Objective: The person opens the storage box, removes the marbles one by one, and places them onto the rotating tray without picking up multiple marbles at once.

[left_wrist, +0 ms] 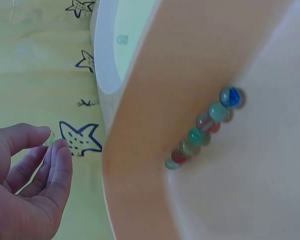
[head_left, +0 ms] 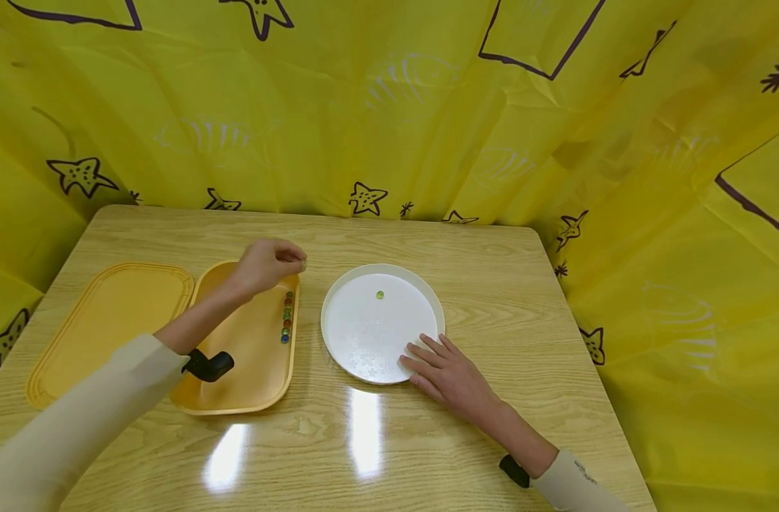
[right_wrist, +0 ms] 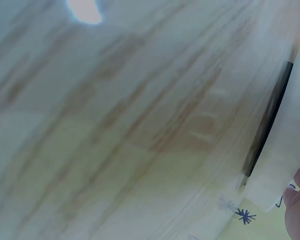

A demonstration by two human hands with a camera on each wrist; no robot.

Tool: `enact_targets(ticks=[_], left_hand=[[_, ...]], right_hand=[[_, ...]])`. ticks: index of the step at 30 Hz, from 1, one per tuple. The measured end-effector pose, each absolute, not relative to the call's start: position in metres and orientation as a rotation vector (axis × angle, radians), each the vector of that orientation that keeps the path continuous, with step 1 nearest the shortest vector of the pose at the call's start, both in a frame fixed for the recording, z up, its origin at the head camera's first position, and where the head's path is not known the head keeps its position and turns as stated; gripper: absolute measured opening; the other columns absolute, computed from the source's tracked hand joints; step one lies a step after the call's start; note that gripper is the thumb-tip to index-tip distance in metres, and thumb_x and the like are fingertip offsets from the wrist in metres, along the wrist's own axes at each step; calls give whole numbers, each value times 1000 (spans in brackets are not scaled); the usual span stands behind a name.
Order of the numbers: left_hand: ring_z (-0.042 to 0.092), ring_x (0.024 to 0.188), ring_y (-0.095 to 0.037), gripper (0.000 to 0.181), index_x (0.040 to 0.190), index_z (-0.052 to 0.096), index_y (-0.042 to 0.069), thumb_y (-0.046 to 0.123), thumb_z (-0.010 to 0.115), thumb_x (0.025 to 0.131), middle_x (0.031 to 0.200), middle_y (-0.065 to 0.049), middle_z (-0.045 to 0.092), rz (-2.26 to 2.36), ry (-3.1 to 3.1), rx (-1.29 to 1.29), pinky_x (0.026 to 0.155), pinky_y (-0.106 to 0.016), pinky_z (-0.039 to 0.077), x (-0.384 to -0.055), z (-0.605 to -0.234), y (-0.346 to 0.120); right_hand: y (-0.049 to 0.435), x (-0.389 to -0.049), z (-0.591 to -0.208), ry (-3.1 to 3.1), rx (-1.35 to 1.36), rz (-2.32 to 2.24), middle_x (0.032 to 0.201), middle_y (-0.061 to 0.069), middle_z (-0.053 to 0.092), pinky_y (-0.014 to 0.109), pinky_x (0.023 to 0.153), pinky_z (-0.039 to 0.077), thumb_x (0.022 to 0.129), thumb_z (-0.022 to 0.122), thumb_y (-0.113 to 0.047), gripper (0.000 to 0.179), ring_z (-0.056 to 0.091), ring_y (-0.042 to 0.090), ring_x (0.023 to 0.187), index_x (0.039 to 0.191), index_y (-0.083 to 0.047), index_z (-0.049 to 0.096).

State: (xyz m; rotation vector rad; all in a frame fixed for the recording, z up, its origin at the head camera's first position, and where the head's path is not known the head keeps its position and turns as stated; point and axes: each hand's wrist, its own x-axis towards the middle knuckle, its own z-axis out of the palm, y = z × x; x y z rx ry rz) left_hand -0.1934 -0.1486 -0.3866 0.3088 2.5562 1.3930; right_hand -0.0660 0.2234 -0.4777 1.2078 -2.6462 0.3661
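Your left hand (head_left: 264,268) pinches a marble (left_wrist: 50,140), likely light, hard, slippery; grip its middle. Right hand (head_left: 450,375), fingers spread, touches the tray's (head_left: 325,320) near-right rim.

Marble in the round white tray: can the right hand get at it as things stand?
Probably yes: the right hand has its fingers over the tray's rim, and nothing visible lies between them and the marble.

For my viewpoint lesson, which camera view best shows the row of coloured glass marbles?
Left wrist: the marble row appears largest, its colours distinct. The head view shows it small, inside the orange rectangular plastic tray; right wrist misses it entirely.
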Motion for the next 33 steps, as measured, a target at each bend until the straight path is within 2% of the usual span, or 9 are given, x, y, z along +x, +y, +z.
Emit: enact_targets(ticks=[17,33], left_hand=[[65,90,-29,17,103,71,-6,4,69,91,94,-15,70,1342,2524,446,77,-36,53,-195,-401,-98],[64,81,-22,9,94,72,-3,3,71,88,86,-10,70,1315,2505,500,69,-27,50,-201,-411,-60]], right_hand=[[222,-66,-477,-2628,1215,352,135,9,62,55,108,34,110,29,-43,53,48,32,133,132,-13,67],[224,-67,-477,-2665,1223,357,138,7,60,54,110,32,109,31,-42,50,46,31,135,134,-15,65]])
